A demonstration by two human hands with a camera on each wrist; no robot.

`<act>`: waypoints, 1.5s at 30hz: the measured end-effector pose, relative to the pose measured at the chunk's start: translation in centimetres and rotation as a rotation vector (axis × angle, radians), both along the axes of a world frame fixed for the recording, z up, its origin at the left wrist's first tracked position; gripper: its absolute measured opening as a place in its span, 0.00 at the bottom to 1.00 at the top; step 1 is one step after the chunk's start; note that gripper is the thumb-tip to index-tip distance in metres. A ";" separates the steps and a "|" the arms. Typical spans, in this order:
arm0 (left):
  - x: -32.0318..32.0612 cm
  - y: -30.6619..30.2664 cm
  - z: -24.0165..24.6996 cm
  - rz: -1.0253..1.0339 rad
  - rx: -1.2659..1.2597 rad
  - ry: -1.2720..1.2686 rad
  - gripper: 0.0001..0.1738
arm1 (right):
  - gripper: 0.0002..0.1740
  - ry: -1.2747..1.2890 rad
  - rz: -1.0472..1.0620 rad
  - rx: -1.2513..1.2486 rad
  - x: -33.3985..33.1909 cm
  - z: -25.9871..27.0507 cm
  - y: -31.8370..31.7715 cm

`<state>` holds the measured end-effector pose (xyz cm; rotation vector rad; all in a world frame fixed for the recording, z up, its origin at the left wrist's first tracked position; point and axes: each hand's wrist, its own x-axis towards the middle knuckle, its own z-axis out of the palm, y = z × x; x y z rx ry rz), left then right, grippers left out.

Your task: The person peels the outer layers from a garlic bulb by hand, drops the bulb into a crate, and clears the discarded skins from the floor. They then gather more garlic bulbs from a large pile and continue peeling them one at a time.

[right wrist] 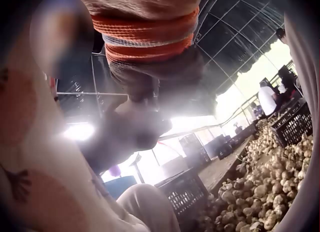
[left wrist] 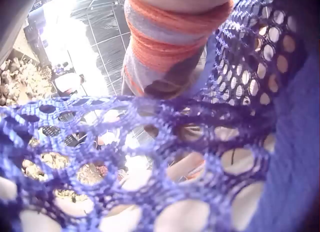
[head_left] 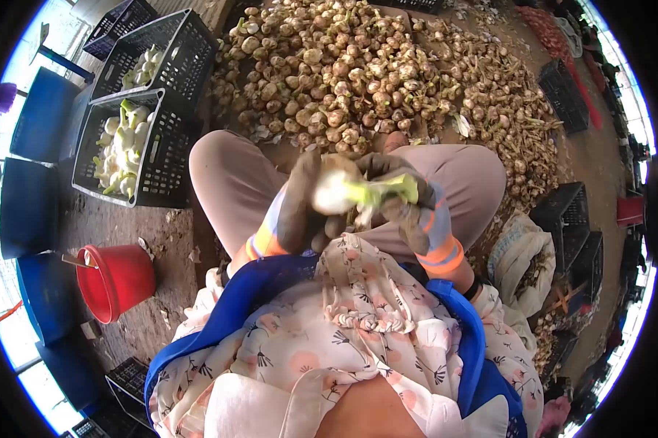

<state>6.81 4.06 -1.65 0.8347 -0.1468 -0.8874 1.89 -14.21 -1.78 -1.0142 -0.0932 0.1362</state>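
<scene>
In the head view, both gloved hands meet over the lap around a pale garlic bulb [head_left: 333,192] with a green stalk, blurred by motion. My left hand [head_left: 297,208], in a dark dirty glove, holds the white bulb end. On the other side my right hand [head_left: 414,212], gloved alike, curls at the green stalk [head_left: 400,187], which lies across it. A brownish round shape [head_left: 341,165] shows behind the bulb between the hands. Blue mesh [left wrist: 90,127] hides most of the hand in the left wrist view. Blur covers the gloved right hand [right wrist: 135,124] in the right wrist view.
A broad heap of unpeeled garlic [head_left: 343,73] lies beyond the knees. At left stand black crates [head_left: 170,157] with white stalked bulbs, and a red bucket [head_left: 127,277]. A white sack [head_left: 522,255] and more black crates [head_left: 563,208] are at right.
</scene>
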 end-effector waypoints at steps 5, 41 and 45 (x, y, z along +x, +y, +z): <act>0.2 -1.1 -0.4 0.274 0.193 -0.034 0.30 | 0.23 0.040 -0.111 -0.150 1.1 -1.4 0.0; -0.4 -1.1 -1.6 0.620 0.128 -0.350 0.29 | 0.05 -0.205 -0.069 -0.749 3.9 -0.5 1.0; 0.0 -0.2 -2.5 0.452 -0.171 -0.180 0.37 | 0.09 -0.036 -0.035 -0.313 4.3 -1.1 -0.5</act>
